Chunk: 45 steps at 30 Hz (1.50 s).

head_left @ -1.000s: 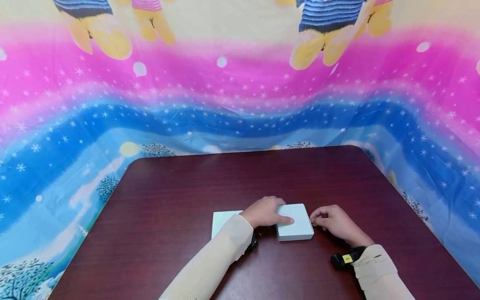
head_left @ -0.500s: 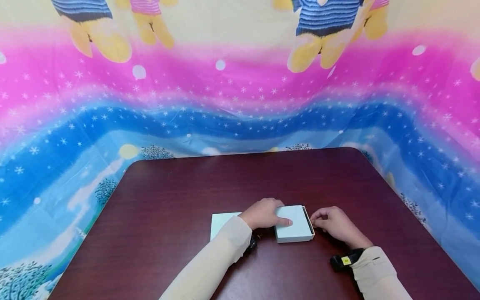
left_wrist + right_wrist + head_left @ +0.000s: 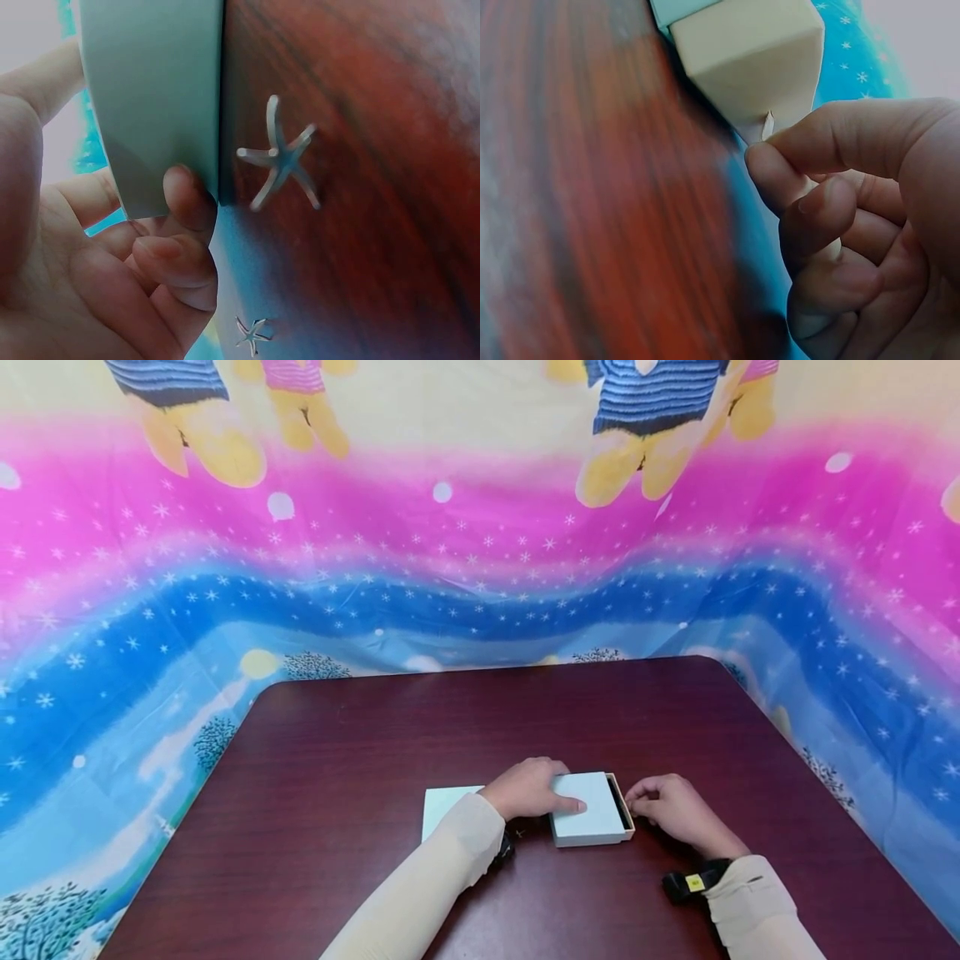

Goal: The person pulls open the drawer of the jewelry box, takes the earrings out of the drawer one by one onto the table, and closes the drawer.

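Note:
A pale green sliding drawer box point(image 3: 585, 806) lies on the table, its cream inner tray point(image 3: 750, 60) sticking out a little on the right with a dark strip showing inside. My left hand point(image 3: 525, 787) grips the box's outer sleeve point(image 3: 154, 97), thumb on top and fingers at the far side. With thumb and forefinger, my right hand point(image 3: 671, 806) pinches a small pale pull tab point(image 3: 768, 126) on the tray's end. Two silver starfish-shaped pieces, a nearer one point(image 3: 281, 157) and a farther one point(image 3: 251, 335), lie on the table near the left hand. The tray's contents are hidden.
A second pale flat item point(image 3: 448, 808) lies to the left, partly covered by the left forearm. The dark red-brown table point(image 3: 375, 727) has a patterned curtain point(image 3: 480, 568) behind it and along both sides. Black straps with cameras point(image 3: 693, 882) sit at the wrists.
The tray has slid out of the sleeve to the right, opening a dark gap along that end. My right hand has shifted slightly right with the tab; the left hand stays put.

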Motion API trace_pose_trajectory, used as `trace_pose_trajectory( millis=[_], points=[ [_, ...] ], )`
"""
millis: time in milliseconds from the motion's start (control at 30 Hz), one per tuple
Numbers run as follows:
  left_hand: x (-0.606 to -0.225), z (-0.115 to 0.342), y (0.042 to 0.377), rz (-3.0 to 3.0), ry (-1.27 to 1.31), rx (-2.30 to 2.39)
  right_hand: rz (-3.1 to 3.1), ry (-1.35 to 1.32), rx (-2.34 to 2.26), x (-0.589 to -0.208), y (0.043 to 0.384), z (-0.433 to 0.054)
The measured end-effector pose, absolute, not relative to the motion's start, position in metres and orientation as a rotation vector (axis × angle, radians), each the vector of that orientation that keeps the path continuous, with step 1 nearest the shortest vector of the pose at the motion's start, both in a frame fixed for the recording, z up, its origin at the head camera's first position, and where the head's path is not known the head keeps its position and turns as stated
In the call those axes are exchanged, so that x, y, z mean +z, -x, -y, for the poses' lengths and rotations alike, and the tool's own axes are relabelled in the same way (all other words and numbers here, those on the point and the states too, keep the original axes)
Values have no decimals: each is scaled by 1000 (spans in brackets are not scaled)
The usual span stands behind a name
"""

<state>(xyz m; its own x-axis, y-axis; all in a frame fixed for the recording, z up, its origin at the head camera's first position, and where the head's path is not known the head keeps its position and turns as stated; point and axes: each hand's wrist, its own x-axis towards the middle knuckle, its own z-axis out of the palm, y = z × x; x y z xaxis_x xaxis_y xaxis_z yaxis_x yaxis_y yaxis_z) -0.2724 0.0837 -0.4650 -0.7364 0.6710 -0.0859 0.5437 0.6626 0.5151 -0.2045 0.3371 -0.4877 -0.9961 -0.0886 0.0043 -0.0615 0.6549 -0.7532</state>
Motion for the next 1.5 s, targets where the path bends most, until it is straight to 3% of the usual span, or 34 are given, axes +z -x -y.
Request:
trace_pose_trajectory(
  millis=[1500],
  points=[
    [-463, -82, 271, -2594, -974, 695, -2897, 87, -1205, -488, 204, -351]
  ],
)
